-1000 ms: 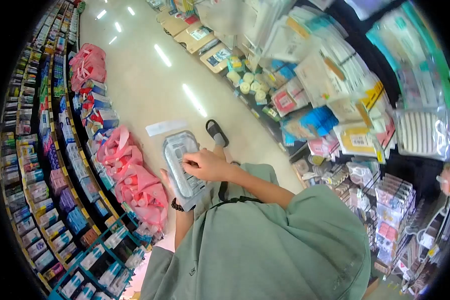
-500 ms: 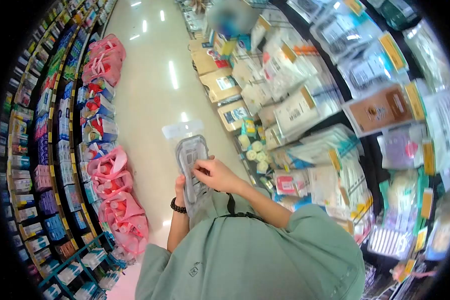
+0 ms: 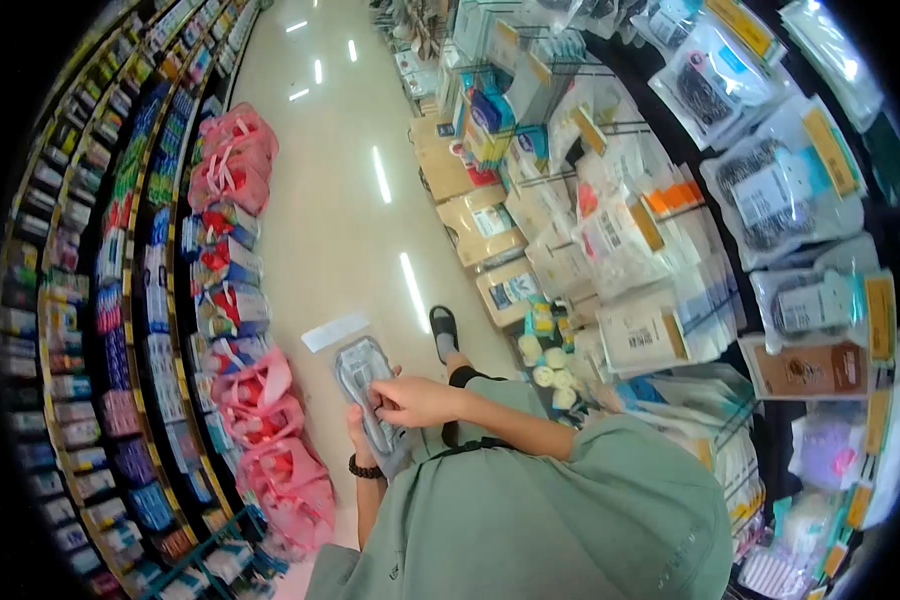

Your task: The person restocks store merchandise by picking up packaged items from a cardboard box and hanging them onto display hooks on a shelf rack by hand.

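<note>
A clear plastic packet (image 3: 360, 362) with a grey, tray-like item inside is held in front of my body. Its pale hang tab points away from me toward the floor. My left hand (image 3: 360, 432), with a dark beaded bracelet at the wrist, grips the packet along its left edge, thumb upward. The fingers of my right hand (image 3: 417, 402) are bent and pressed together against the packet's front at the right side. My own fingers cover part of the contents, and I cannot read the label.
Shelves of boxed goods (image 3: 120, 330) line the left side, with pink bags (image 3: 270, 400) along their foot. Packets on hooks (image 3: 630, 330) crowd the right. The aisle floor (image 3: 340, 220) runs between, and my slippered foot (image 3: 443, 330) shows ahead.
The view has shifted, and shelves and goods appear lower and further right. A slippered foot has come into sight. Both hands stay on the packet, which sits lower in view.
</note>
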Demonstrator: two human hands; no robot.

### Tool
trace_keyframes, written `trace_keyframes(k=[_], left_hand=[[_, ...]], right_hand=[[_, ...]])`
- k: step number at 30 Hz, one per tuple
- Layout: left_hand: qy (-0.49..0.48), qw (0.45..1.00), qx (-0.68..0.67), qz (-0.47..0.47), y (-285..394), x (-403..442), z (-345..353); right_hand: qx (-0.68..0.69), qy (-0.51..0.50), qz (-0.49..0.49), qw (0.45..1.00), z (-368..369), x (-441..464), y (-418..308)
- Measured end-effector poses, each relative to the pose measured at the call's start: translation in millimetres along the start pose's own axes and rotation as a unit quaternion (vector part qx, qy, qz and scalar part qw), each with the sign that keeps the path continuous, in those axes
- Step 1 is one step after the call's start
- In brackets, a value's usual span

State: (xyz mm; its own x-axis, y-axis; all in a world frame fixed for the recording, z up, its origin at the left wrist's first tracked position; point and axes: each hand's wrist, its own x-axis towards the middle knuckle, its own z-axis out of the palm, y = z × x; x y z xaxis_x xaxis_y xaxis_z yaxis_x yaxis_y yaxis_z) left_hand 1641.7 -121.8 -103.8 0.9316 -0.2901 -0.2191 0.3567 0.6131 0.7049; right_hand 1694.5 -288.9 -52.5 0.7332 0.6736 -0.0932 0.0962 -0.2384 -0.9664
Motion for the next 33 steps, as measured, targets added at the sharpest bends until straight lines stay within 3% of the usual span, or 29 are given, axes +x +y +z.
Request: trace_keyframes(k=[2,3,7,10,11,14,19,21,24,28,32,33], left_hand=[[0.035,0.995,0.092,-0.012,12,39,0],[0.046,0.997,0.048,-0.024,18,65,0],[0.001,0.990,0.141,0.004,64,166,22],[-0.051,0.944,0.315,0.078,103,245,59],[-0.052,0.947,0.314,0.038,118,262,85],[-0.084,0.895,0.414,0.140,114,330,97],[-0.099,0.888,0.434,0.114,91,443,109],[-0.091,0.907,0.404,0.074,76,498,115],[-0.110,0.824,0.532,0.161,65,581,140],[-0.116,0.759,0.607,0.205,65,676,186],[-0.105,0.711,0.653,0.240,62,747,213],[-0.116,0.724,0.635,0.241,63,761,216]], right_hand=[[-0.034,-0.019,-0.007,0.999,-36,26,8],[-0.059,-0.022,0.006,0.998,-58,40,10],[-0.035,-0.005,0.013,0.999,-147,87,5],[-0.003,0.125,-0.080,0.989,-192,116,22],[-0.011,0.141,-0.089,0.986,-211,122,19],[0.013,0.222,-0.056,0.973,-240,136,38],[0.143,0.277,0.050,0.949,-293,136,66],[0.184,0.349,0.032,0.918,-311,141,73],[0.247,0.388,0.012,0.888,-353,157,100],[0.304,0.473,0.020,0.827,-413,194,113],[0.333,0.543,0.047,0.769,-468,237,128],[0.337,0.554,0.049,0.760,-479,246,130]])
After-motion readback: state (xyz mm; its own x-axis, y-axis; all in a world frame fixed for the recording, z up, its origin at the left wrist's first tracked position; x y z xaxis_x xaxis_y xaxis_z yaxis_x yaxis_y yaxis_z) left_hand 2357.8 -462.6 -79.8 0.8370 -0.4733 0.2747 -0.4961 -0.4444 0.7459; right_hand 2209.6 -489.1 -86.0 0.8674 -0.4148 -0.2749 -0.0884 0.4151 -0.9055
